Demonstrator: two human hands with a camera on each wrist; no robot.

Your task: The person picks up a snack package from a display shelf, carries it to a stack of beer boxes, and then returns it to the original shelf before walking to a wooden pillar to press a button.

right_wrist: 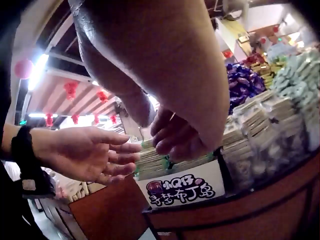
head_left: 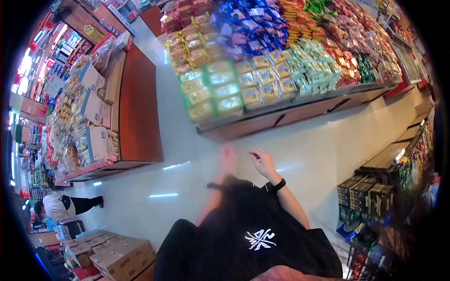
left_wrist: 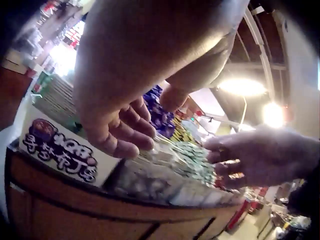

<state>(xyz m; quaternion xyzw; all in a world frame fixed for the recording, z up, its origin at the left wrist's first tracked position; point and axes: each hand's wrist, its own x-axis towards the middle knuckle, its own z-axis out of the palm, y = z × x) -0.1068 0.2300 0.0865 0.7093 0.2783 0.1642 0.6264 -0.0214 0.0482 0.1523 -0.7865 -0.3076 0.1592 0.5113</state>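
beside the counter [head_left: 300, 111], nothing is held: the right hand [head_left: 263, 164] has loosely bent fingers, and the left hand [head_left: 228, 160], blurred from above, shows in the right wrist view with fingers nearly straight and slightly spread. they are near each other, not touching, and short of the green packs [head_left: 213, 93], which stand stacked at the counter's corner behind a printed card [right_wrist: 181, 191], with clear packs [head_left: 266, 78] just beside. a hurried reach could tip a stack past that corner onto the floor [head_left: 131, 201], since only the low card seems to brace it; pulling one pack from underneath could drag its neighbours along
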